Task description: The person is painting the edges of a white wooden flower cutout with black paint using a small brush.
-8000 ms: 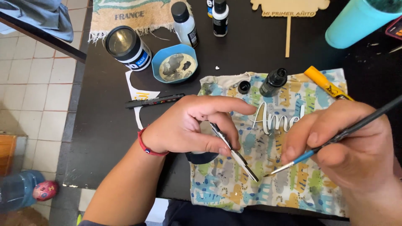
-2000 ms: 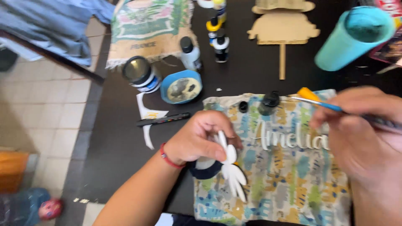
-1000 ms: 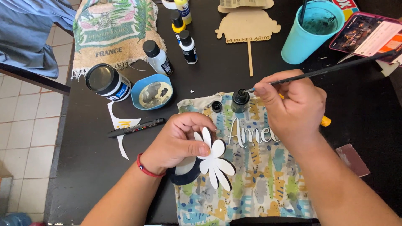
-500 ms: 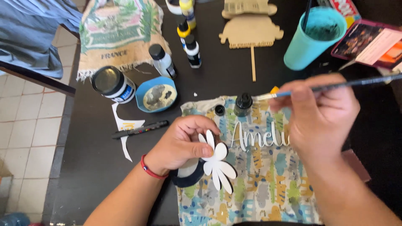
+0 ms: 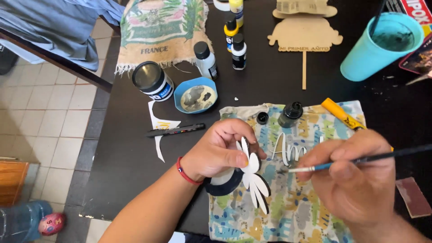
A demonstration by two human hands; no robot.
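On the bench [image 5: 126, 148] a patterned cloth [image 5: 292, 211] lies nearest the person, with cut-out letters [image 5: 288, 150] on it and a small open bottle [image 5: 290, 114] at its far edge. Left of the cloth lies a marker pen [image 5: 175, 131]; behind that, a jar [image 5: 153, 81] and a paint dish [image 5: 195, 94] side by side. A cup [image 5: 375, 47] stands far right, a wooden topper [image 5: 305, 36] to its left.

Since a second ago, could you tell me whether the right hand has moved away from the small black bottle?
Yes. The right hand was over the small black bottle at the patterned cloth's far edge; now it is nearer the person, brush tip beside the white flower cutout.
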